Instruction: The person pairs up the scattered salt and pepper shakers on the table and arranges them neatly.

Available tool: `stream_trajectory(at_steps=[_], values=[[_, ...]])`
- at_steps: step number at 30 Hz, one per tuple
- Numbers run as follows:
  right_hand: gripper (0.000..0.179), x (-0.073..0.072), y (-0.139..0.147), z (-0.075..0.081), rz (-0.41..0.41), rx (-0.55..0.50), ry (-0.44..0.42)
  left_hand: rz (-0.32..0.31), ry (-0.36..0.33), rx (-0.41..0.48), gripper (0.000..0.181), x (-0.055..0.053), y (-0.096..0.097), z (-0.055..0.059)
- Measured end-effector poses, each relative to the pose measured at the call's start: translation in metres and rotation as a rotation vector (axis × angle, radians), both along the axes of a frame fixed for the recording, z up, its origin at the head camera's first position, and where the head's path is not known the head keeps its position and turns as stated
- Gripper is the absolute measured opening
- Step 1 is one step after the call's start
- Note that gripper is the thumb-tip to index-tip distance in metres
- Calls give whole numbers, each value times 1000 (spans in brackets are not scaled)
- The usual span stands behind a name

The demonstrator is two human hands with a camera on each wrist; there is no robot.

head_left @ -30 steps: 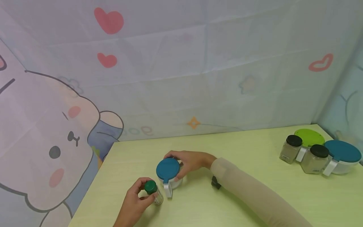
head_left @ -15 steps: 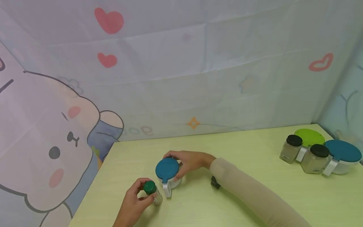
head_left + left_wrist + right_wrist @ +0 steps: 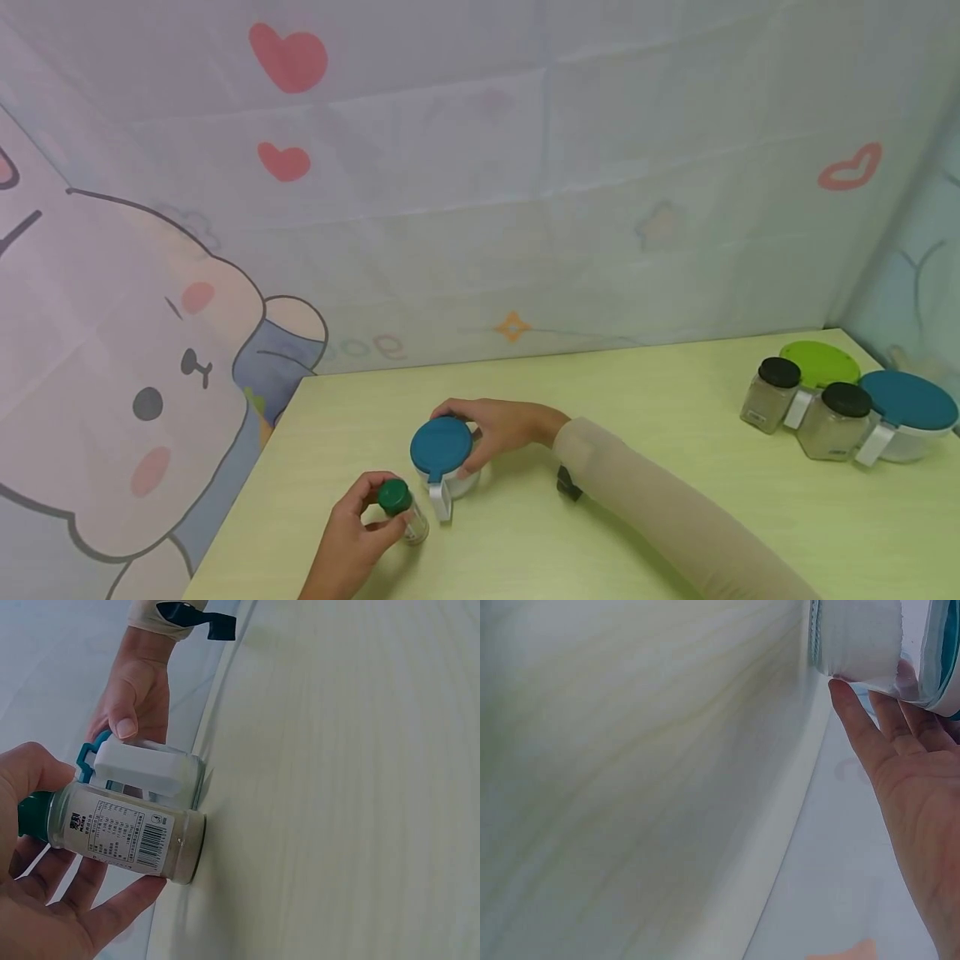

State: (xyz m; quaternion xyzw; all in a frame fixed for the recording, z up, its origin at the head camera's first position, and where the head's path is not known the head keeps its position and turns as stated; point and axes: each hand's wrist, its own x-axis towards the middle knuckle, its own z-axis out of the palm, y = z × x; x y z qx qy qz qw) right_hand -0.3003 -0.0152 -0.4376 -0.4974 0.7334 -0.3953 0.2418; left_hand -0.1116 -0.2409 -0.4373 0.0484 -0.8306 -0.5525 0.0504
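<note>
My left hand [image 3: 375, 512] grips a small clear spice jar [image 3: 405, 512] with a green cap [image 3: 394, 495], standing on the pale green table [image 3: 645, 433] near its left front edge. The left wrist view shows the labelled jar [image 3: 127, 836] between thumb and fingers. Just right of it stands a small clear container with a teal lid [image 3: 442, 447] and a white handle [image 3: 441, 500]. My right hand [image 3: 480, 429] curls round that container from behind; its thumb [image 3: 124, 727] rests by the white handle [image 3: 142, 765]. The right wrist view shows the container's wall [image 3: 855, 637] against my fingers [image 3: 870, 727].
At the far right of the table stand two black-capped spice jars [image 3: 772, 392] [image 3: 836, 421], a green-lidded container [image 3: 821, 362] and a teal-lidded container [image 3: 907, 408]. A cartoon-printed cloth backdrop [image 3: 480, 183] closes in the back and the left side.
Both hands keep their hold. The jar and the teal-lidded container have shifted very slightly to the left.
</note>
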Motion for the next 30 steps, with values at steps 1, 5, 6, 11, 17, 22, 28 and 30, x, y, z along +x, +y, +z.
stream_trajectory(at_steps=[1,5,6,11,17,22,28,30], values=[[80,0,0,0,-1,0,-4,2,1,6,41,0,0,0],[79,1,-1,-1,4,-6,-28,6,5,22,41,1,0,0],[79,1,-1,-1,6,-7,-32,7,5,23,41,1,0,0],[79,0,-2,0,20,-5,-50,7,1,-1,43,2,1,0],[87,3,2,7,22,31,-41,-19,5,-13,53,2,0,2],[90,4,7,13,16,24,-1,-21,26,-27,53,-2,0,12],[87,2,19,19,15,-9,54,-69,96,-88,57,-9,-1,24],[87,2,24,22,11,-19,62,-90,130,-106,58,-11,-1,27]])
